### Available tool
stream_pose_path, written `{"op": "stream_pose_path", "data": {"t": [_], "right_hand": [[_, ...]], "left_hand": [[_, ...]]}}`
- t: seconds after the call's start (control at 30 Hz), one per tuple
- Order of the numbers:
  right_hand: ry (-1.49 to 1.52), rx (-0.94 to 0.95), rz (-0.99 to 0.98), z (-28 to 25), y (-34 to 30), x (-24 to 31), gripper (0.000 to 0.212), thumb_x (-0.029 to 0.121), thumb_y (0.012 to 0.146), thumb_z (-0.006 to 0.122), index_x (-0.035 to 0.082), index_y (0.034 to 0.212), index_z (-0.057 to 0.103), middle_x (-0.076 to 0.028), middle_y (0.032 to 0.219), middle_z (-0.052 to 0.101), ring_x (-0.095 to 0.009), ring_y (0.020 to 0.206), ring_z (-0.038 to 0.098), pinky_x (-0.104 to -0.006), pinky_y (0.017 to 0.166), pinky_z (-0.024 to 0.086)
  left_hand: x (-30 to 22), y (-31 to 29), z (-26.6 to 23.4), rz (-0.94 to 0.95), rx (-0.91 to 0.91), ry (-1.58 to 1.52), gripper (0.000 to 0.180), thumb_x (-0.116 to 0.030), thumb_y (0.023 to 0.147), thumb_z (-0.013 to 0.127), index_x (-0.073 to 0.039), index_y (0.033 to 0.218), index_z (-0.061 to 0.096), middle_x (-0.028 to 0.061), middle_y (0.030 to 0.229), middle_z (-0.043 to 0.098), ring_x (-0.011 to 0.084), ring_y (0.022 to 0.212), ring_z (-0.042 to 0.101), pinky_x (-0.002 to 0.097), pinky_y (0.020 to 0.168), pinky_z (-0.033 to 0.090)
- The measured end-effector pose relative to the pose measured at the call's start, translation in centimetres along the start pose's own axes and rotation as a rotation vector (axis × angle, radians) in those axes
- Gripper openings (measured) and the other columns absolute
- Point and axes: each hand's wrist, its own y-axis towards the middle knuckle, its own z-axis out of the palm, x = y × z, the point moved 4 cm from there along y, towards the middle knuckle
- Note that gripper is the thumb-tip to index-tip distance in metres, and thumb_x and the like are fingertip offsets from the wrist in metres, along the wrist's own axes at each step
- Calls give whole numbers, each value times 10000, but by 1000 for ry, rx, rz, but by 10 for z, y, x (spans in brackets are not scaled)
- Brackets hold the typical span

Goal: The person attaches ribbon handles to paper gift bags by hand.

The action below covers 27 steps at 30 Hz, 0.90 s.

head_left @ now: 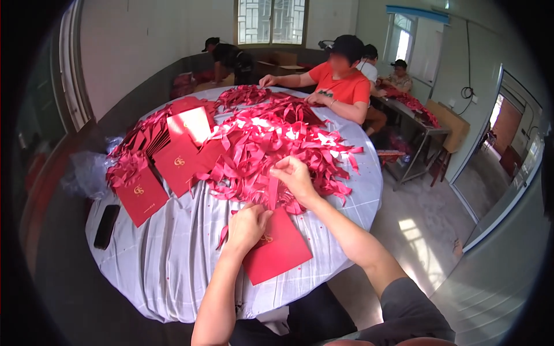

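Note:
A flat red paper bag with a gold emblem, partly covered by my hand, lies at the near edge of the table. My left hand is closed on its upper left edge, fingers curled. Just beyond that edge, my right hand pinches a red ribbon and holds it up from the bag's top. A short ribbon end sticks out left of my left hand. Past both hands rises a large tangled heap of red ribbons.
More red bags lie stacked at the left of the round table with a pale cloth. A black phone rests at its left rim. Across the table sits a person in an orange shirt. Other people work farther back.

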Motion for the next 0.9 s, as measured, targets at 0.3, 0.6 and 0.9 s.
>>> {"op": "stream_pose_path", "data": {"t": [0.3, 0.6, 0.9], "right_hand": [[32, -48, -3, -3, 1, 1, 155, 29, 780, 702, -12, 862, 576, -38, 772, 621, -75, 698, 592, -211, 635, 483], [-61, -97, -71, -12, 4, 5, 136, -9, 777, 690, -3, 854, 578, -58, 794, 636, -90, 700, 603, -215, 641, 494], [-8, -81, 15, -8, -2, -4, 164, -48, 792, 665, 2, 868, 528, -20, 776, 583, -64, 698, 576, -187, 639, 474]], "left_hand": [[4, -1, 10, -29, -3, 6, 288, -325, 881, 567, -57, 829, 656, 154, 874, 604, 364, 782, 613, 454, 680, 483], [7, 1, 24, 44, -105, 125, 330, -324, 895, 549, -32, 746, 587, 158, 850, 579, 361, 667, 608, 469, 606, 486], [12, -6, 20, -81, -13, 102, 361, -363, 895, 546, -31, 767, 609, 152, 859, 562, 361, 709, 602, 473, 641, 476]]}}
